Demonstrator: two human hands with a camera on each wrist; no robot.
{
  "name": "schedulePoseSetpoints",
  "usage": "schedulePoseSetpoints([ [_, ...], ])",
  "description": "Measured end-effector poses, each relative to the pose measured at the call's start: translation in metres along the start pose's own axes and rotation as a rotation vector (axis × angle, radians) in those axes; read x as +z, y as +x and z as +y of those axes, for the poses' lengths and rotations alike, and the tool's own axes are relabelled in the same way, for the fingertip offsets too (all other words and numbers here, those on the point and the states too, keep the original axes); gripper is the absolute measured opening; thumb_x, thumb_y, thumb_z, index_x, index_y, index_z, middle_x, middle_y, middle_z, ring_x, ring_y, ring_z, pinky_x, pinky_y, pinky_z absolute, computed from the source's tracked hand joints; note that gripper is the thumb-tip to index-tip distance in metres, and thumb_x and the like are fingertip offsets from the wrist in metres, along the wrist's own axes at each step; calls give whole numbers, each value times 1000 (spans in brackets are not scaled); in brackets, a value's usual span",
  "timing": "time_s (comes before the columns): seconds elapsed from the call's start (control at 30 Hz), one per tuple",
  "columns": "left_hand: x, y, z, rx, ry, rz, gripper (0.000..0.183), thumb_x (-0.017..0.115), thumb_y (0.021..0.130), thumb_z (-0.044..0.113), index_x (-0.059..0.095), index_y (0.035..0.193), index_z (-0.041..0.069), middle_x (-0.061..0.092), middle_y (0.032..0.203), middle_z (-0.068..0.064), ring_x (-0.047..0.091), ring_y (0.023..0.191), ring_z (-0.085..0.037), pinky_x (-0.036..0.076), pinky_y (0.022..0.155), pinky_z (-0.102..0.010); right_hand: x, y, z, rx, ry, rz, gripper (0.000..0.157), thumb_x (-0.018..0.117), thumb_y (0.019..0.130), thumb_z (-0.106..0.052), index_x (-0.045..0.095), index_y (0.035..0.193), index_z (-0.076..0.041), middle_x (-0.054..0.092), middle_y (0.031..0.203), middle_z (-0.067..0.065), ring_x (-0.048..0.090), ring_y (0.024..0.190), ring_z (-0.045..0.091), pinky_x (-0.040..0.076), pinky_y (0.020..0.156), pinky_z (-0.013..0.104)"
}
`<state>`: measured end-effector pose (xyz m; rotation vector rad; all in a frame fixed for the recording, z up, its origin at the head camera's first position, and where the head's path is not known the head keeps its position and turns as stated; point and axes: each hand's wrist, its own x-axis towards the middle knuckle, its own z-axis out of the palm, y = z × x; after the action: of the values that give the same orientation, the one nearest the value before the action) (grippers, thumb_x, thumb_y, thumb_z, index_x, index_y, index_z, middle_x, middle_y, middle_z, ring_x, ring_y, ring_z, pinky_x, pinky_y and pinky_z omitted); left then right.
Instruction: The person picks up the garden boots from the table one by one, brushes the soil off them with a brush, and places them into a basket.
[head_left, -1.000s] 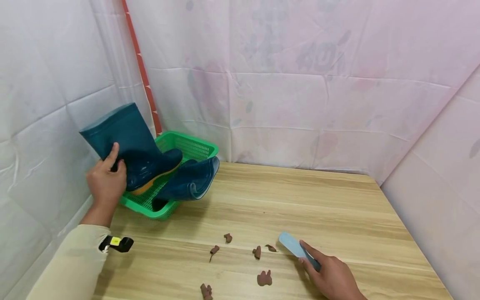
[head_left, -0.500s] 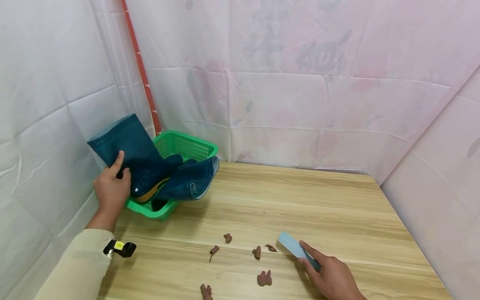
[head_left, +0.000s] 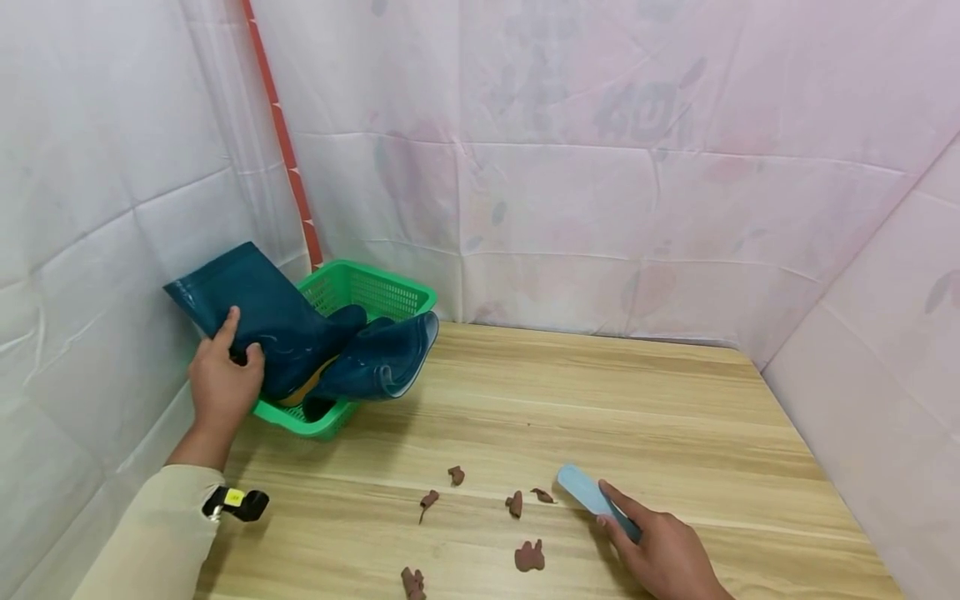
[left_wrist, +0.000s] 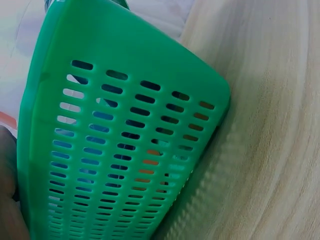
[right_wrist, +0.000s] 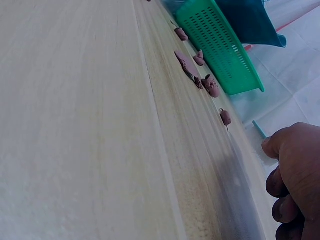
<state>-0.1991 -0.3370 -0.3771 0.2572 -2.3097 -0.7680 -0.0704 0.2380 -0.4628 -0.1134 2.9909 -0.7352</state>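
Note:
My left hand (head_left: 225,379) grips a dark blue rain boot (head_left: 251,308) near its ankle, index finger along the shaft and thumb on its side. The boot leans in a green basket (head_left: 300,427), its shaft tilted up to the left. A second rain boot (head_left: 390,354) lies in the same basket, its opening hanging over the right side. In the left wrist view the basket wall (left_wrist: 125,40) fills most of the frame and hides the boot. My right hand (head_left: 667,550) holds a light blue brush (head_left: 581,490) by its handle, back upward; its underside is barely visible.
Several brown mud-like clumps (head_left: 529,556) lie scattered on the wooden table (head_left: 637,400), left of the brush. White cloth walls (head_left: 540,208) enclose the table at the back, left and right. The basket stands in the back left corner.
My left hand has lowered the boot further into the basket, and its shaft now tilts more to the left. The right hand and brush have stayed still.

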Motion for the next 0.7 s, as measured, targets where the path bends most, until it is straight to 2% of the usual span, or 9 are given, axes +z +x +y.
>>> schedulePoseSetpoints([
  [0.07, 0, 0, 0, -16, -13, -15, 59, 59, 100, 13, 45, 156, 14, 51, 103, -29, 48, 84, -40, 39, 67, -49, 0, -1, 1, -1, 1, 4, 53, 72, 96, -44, 62, 144, -25, 35, 49, -11, 23, 48, 7, 23, 49, 25],
  [0.13, 0, -2, 0, -41, -57, -18, 55, 58, 100, 13, 48, 154, 11, 48, 129, -32, 51, 110, -43, 44, 82, -54, -1, -1, 1, -3, 2, 11, 53, 72, 96, -43, 63, 144, -24, 34, 49, -11, 22, 48, 7, 24, 48, 25],
  [0.2, 0, -3, 1, -76, -94, -20, 52, 56, 101, 13, 50, 153, 9, 33, 152, -29, 40, 136, -42, 44, 88, -54, -1, -2, 2, -10, 5, 23, 52, 72, 96, -42, 63, 144, -23, 34, 48, -11, 22, 47, 6, 24, 48, 25],
  [0.27, -1, -5, 1, -125, -129, -27, 50, 54, 102, 15, 52, 152, 9, 14, 166, -20, 33, 144, -38, 45, 91, -46, 0, -3, 4, -18, 11, 37, 51, 72, 96, -41, 64, 143, -22, 33, 47, -11, 21, 46, 5, 25, 46, 24],
  [0.3, -1, -6, 1, -145, -135, -28, 49, 53, 103, 16, 53, 151, 9, 11, 167, -17, 37, 141, -36, 45, 87, -39, 0, -3, 5, -23, 14, 45, 51, 72, 96, -41, 64, 143, -21, 32, 47, -11, 21, 45, 5, 25, 46, 24],
  [0.4, -1, -8, 1, -188, -116, -31, 46, 52, 103, 18, 57, 147, 8, 11, 168, -12, 57, 110, -35, 39, 72, -26, 1, -4, 7, -45, 16, 74, 50, 71, 98, -39, 64, 143, -19, 32, 48, -12, 21, 45, 4, 25, 45, 24],
  [0.53, -1, -12, 3, -213, -105, -5, 40, 51, 101, 16, 64, 137, 2, 16, 166, -10, 58, 95, -31, 40, 73, -22, 1, -5, 9, -65, 16, 98, 51, 69, 99, -36, 61, 145, -15, 34, 50, -13, 21, 46, 3, 24, 46, 25],
  [0.6, -2, -15, 6, -216, -108, 5, 38, 50, 101, 14, 66, 133, 0, 19, 165, -9, 58, 100, -30, 40, 76, -24, 1, -5, 10, -60, 22, 97, 52, 68, 100, -36, 59, 146, -13, 37, 52, -12, 24, 47, 4, 26, 47, 25],
  [0.7, -5, -21, 12, -192, -123, 16, 38, 50, 101, 13, 66, 131, -2, 23, 162, -11, 52, 120, -31, 42, 88, -34, -2, -5, 11, -39, 42, 81, 54, 65, 102, -38, 57, 147, -10, 44, 56, -9, 30, 48, 6, 32, 50, 27],
])
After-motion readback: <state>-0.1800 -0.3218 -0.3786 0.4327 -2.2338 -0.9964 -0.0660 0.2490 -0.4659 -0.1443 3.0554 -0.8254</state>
